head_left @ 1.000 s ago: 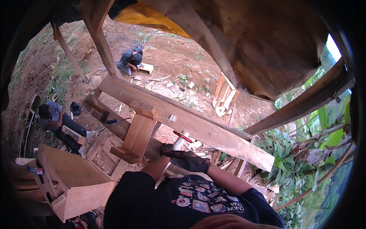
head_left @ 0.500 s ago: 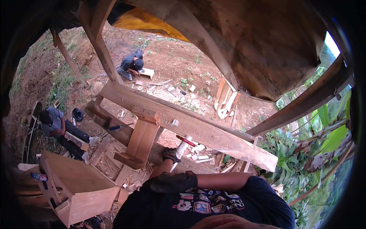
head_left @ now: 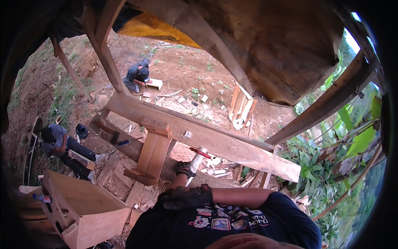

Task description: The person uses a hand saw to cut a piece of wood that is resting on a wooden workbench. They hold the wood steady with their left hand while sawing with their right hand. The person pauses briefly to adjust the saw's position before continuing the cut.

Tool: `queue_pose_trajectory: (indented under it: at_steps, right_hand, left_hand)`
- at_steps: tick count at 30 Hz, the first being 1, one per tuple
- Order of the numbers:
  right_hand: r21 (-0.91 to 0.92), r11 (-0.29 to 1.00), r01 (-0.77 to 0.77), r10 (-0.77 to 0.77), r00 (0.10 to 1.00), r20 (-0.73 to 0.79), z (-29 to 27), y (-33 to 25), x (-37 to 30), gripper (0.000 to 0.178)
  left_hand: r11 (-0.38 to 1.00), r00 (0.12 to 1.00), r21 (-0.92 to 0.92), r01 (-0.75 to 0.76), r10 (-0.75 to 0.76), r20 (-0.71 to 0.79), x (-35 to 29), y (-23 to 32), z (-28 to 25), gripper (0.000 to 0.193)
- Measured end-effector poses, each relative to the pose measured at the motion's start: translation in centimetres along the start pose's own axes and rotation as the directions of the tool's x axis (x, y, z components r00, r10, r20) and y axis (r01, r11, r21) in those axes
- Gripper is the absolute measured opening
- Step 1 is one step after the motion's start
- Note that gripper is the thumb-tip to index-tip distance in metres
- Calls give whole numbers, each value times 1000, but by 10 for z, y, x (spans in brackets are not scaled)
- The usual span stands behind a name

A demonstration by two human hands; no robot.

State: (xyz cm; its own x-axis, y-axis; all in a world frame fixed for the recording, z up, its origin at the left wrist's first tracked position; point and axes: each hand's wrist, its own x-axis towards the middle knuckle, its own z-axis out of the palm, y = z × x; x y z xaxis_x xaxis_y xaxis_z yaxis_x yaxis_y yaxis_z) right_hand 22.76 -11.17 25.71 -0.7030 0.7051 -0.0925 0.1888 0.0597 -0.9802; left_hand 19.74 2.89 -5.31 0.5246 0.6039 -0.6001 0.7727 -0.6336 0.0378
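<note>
My left hand [head_left: 183,168], in a dark glove, is wrapped around a white-handled tool [head_left: 195,162] with a dark red crosspiece at its upper end. The tool stands slanted just on the near side of a long plank [head_left: 232,146]; I cannot make out its exact kind. My right hand [head_left: 185,198], also in a dark glove, lies across my left forearm, close to my body. Its fingers blend into the dark glove and shirt. Left of my hands, a small wooden piece [head_left: 150,155] with raised ends rests across the bench boards.
A large wooden box-like piece [head_left: 95,220] stands at the lower left. One person [head_left: 139,76] crouches beyond the bench; another [head_left: 62,145] sits at the left. A dark-handled tool [head_left: 124,142] lies on the bench. Posts and a brown tarp [head_left: 282,54] hang overhead; wood scraps litter the ground.
The view has shifted slightly, so the surroundings sit a little further left. My hands keep the same pose, with the white-handled tool still in my left hand.
</note>
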Motion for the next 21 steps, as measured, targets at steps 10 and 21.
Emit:
queue_pose_trajectory:
  at_steps: [10,21]
  right_hand:
    - [-63,997,49,-52,998,-46,8,9,-21,55]
    - [-312,744,-590,420,777,-469,-29,68,-78,64]
  left_hand:
    - [996,998,-92,-18,13,-54,5,3,17,102]
    - [996,984,-87,-34,18,-175,5,-4,12,78]
